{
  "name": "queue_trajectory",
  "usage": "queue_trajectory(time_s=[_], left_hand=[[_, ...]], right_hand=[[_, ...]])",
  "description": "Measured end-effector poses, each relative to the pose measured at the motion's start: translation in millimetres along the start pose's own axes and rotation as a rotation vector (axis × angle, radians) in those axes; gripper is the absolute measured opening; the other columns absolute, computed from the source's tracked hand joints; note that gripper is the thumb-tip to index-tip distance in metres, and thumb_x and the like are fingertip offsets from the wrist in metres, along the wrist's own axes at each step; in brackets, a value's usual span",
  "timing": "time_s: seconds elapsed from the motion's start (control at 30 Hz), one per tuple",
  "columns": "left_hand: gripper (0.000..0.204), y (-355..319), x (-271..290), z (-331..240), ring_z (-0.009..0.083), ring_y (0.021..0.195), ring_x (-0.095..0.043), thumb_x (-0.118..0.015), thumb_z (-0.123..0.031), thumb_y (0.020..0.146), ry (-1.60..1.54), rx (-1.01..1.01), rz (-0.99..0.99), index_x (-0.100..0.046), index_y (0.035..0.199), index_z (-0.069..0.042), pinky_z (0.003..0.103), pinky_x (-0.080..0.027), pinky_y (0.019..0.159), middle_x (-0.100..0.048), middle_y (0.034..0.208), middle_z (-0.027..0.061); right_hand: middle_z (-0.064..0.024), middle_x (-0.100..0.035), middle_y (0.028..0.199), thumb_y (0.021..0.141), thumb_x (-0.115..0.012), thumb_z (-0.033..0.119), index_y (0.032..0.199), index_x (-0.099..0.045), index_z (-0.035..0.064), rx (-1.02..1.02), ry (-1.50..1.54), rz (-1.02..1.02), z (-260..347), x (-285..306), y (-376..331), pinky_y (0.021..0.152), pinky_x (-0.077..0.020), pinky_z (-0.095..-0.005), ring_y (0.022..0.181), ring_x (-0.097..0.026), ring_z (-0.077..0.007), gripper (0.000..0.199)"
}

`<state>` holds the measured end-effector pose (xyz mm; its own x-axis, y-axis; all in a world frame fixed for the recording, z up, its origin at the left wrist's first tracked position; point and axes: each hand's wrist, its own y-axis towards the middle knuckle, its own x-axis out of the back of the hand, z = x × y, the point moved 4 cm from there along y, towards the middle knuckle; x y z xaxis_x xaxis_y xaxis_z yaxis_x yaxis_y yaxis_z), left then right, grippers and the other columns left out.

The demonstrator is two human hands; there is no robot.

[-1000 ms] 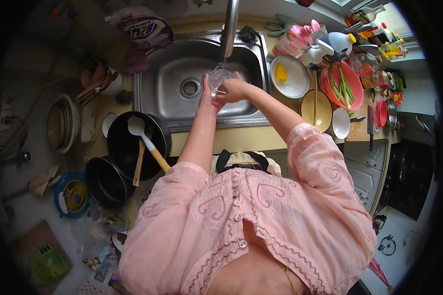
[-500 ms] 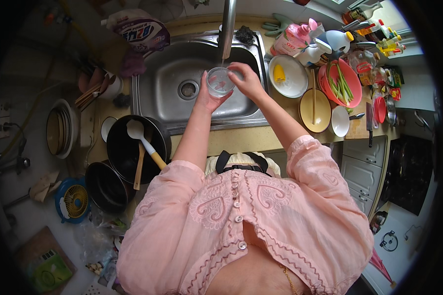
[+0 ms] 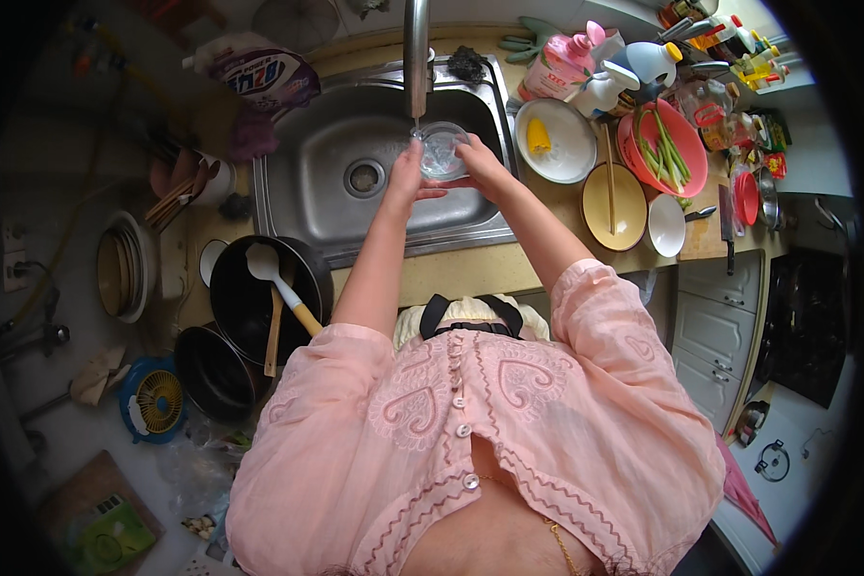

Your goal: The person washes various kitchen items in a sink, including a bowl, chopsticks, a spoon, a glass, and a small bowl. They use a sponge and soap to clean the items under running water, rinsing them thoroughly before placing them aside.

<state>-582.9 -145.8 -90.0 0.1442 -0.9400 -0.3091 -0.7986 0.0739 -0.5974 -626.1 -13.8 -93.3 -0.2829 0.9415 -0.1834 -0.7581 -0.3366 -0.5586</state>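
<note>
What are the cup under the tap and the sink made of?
Cup: clear glass or plastic, can't tell which; the hands and sink show through it. Sink: brushed stainless steel by its look, grey with dull sheen.

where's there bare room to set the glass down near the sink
The sink basin floor around the drain is bare. The counter right of it is crowded with plates, bowls and bottles; the left holds pots.
</note>
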Motion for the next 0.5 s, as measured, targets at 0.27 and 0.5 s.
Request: queue_trajectory(time_s=[0.27,0.5], left_hand=[[0.033,41.3,22.5,-12.1,0.0311,0.069,-0.063,-0.042,0.001,0.079,0.918,-0.365,-0.296,-0.041,0.112,0.000,0.036,-0.052,0.043,-0.054,0.106,0.0213],[0.022,32.8,15.4,11.2,0.0308,0.077,-0.063,-0.059,-0.019,0.076,0.547,-0.275,-0.332,-0.057,0.084,0.002,0.040,-0.049,0.055,-0.061,0.077,0.0193]], right_hand=[[-0.0131,-0.037,0.119,0.074,-0.043,0.001,0.132,-0.023,0.0085,0.200,-0.159,-0.225,0.3,-24.1,-6.0,0.069,-0.0554,-0.0405,0.105,-0.044,-0.0243,0.062],[-0.0172,-0.023,0.124,0.070,-0.050,0.000,0.127,-0.029,0.0109,0.170,-0.166,-0.244,4.2,-24.2,-7.2,0.063,-0.0576,-0.0434,0.110,-0.036,-0.0381,0.062]])
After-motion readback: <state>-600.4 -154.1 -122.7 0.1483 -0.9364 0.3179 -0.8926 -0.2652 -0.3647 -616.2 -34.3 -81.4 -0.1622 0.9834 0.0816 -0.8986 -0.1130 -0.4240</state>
